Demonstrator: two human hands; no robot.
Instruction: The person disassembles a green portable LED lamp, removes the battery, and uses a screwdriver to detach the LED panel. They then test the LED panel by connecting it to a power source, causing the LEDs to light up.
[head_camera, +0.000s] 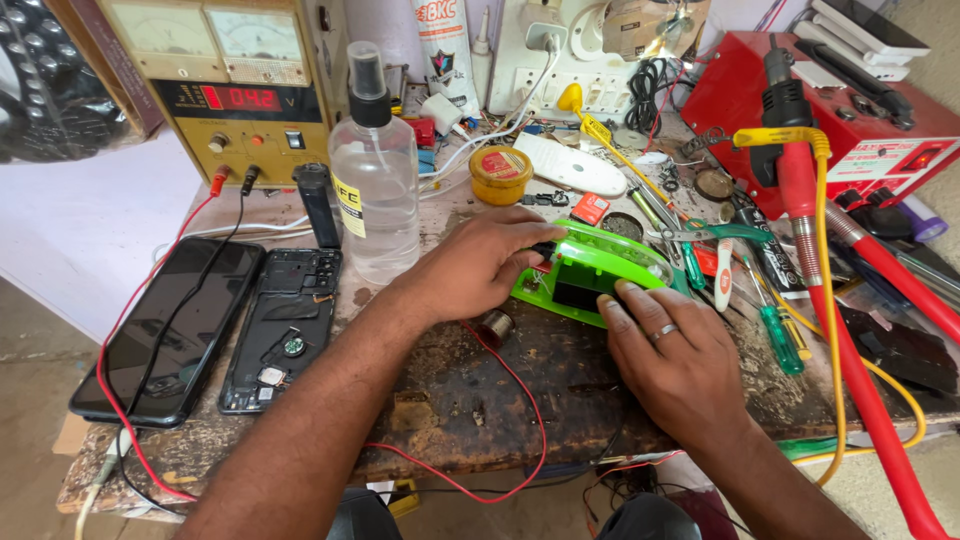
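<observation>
Messy tabletop carries your green gadget at its middle. Your left hand grips its nine o'clock end tight; your right hand presses flat at five o'clock, steadying it.

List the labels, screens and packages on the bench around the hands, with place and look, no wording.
Red digit display: on the yellow power supply at the back left, a dark strip.
Yellow label: on the clear plastic spray bottle, left of the left hand.
White printed tube: upright at the back.
Round yellow tin: red lid label, behind the hands.
</observation>
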